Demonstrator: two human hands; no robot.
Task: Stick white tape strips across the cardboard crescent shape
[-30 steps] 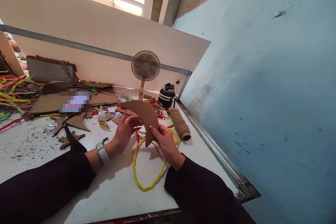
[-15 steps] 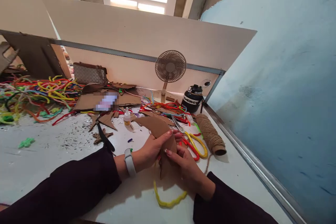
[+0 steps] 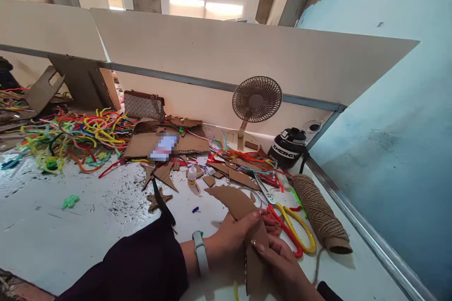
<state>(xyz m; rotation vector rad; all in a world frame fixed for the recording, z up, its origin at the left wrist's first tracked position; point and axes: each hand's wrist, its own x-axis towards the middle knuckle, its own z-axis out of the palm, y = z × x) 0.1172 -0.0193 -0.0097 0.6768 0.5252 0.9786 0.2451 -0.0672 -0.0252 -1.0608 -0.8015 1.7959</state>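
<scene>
A curved, crescent-like piece of brown cardboard (image 3: 229,197) is held between both hands near the bottom centre. My left hand (image 3: 235,235) grips its middle, thumb on the near face and fingers behind. Lower down, my right hand (image 3: 282,256) pinches its right edge with the thumb on top. A bit of yellow pipe cleaner (image 3: 236,290) shows at the bottom edge beside the cardboard. Scissors with red and yellow handles (image 3: 299,228) lie just right of my hands, and a small glue bottle (image 3: 191,175) stands beyond the cardboard's tip.
A twine roll (image 3: 319,211) lies at the right by the metal table edge. Behind are a black jar (image 3: 287,148), a fan (image 3: 256,99), cardboard scraps, a phone (image 3: 164,146) and a handbag (image 3: 144,104). Tangled pipe cleaners (image 3: 95,131) cover the back left.
The view has shifted, so the table items and hands appear further right and lower. Both hands keep their hold on the cardboard. Less of the yellow pipe cleaner is visible.
</scene>
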